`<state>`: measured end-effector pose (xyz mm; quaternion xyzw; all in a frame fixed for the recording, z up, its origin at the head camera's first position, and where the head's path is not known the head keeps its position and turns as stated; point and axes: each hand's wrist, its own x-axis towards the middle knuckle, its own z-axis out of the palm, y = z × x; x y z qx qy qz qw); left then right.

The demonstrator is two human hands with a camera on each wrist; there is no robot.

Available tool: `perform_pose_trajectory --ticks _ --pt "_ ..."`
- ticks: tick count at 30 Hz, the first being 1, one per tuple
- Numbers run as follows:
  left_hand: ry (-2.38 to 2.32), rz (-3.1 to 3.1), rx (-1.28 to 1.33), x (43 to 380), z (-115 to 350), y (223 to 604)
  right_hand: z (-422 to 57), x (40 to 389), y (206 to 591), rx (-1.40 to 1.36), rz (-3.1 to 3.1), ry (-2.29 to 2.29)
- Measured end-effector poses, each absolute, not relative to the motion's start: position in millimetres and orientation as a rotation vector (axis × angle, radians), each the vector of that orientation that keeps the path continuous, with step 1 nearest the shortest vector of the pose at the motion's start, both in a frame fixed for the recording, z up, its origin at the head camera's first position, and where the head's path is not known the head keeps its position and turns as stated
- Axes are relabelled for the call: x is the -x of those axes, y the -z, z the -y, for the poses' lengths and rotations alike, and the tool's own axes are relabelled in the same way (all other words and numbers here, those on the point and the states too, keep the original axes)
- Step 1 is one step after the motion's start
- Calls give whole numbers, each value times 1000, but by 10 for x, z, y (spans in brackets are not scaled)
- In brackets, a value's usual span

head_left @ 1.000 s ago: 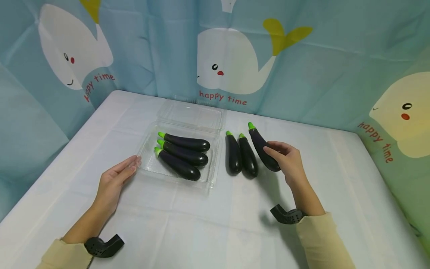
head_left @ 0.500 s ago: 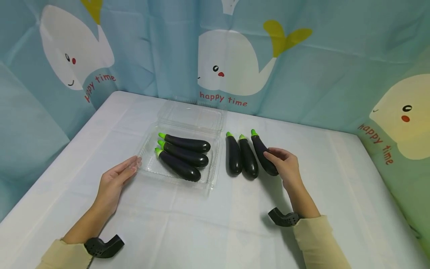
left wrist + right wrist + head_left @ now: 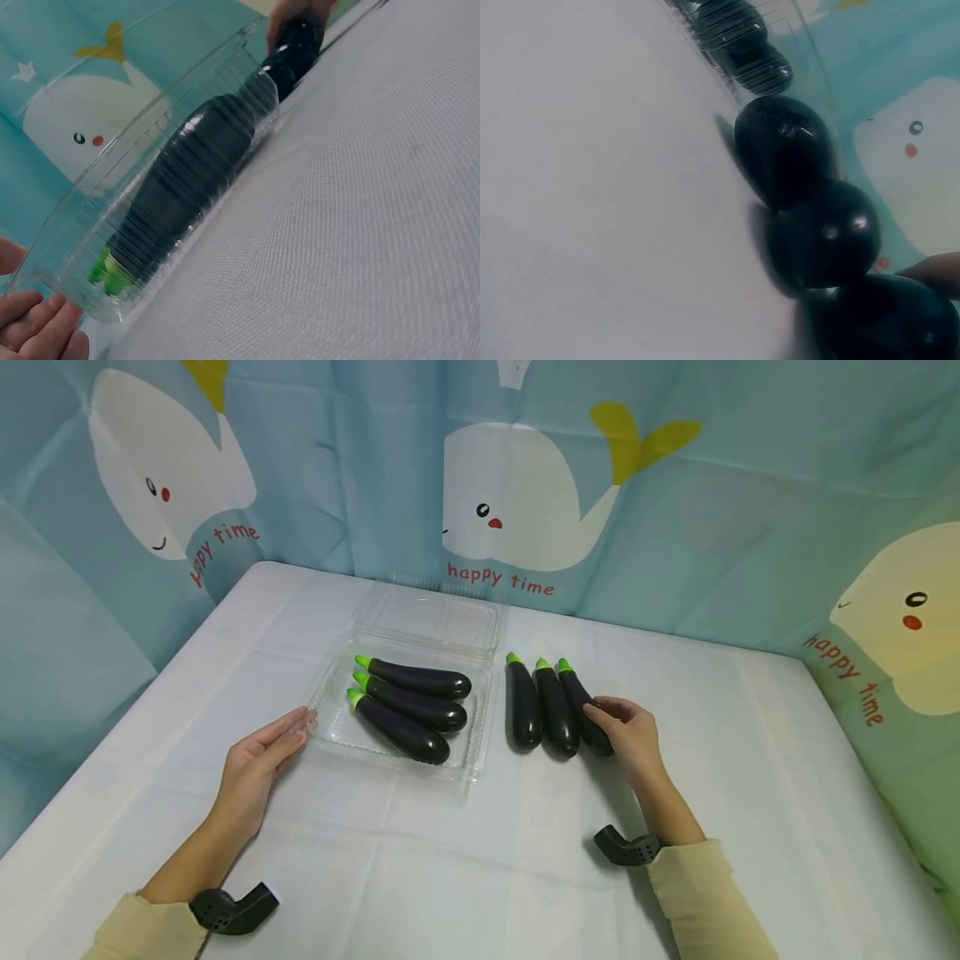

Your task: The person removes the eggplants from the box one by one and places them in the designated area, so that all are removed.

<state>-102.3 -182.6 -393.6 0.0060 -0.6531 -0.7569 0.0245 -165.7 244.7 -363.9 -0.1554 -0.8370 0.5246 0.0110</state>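
Note:
At its left front corner, the clear plastic clamshell container is pinched by my left hand, thumb on one side and fingers on the other. Three dark eggplants with green stems lie side by side inside it. To the right of the container, three more eggplants lie on the table in a row. My right hand grips the rightmost eggplant near its thick end, and this one lies against the middle eggplant. In the right wrist view, the row's rounded ends show, with a fingertip on the nearest eggplant.
The container's lid is folded back toward the rear of the white-covered table. Behind and beside the table hangs a blue-green curtain printed with whales. The row's leftmost eggplant lies close to the container's right side.
My right hand has brought its eggplant down and leftward, from apart and tilted to lying beside the other two. My left hand and the container have stayed in place.

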Motion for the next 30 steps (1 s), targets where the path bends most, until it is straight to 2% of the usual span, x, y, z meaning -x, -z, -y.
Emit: perform_pose_trajectory --ticks 7,15,21,30 --pt "2351 1990 -12 1016 1830 3934 -2454 1656 3675 438 2660 -1523" --pt "2338 2001 -21 1018 1825 3933 -2469 1604 3630 265 2622 -1232" --pt "2338 2007 -26 1015 1827 3926 -2334 1583 3430 33 2473 -1092" --pt "2313 2048 -50 1027 1832 3927 -1953 1493 3143 -202 2492 -1204"
